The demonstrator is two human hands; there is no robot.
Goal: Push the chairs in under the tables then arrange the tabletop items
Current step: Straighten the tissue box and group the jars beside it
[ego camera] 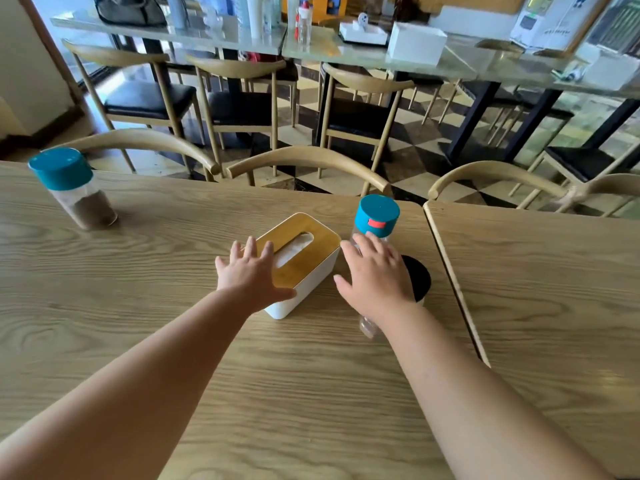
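Observation:
A white tissue box with a wooden lid sits near the middle of the wooden table. My left hand is spread open over its near left corner, touching the lid. My right hand is open with fingers apart, just right of the box, in front of a clear bottle with a teal cap. A round black-topped container lies partly hidden behind my right hand. A second teal-capped jar holding brown powder stands at the far left.
A second wooden table abuts on the right. Three curved wooden chair backs are tucked along the far edge. Beyond them are more chairs and glass-topped tables with bottles and white boxes.

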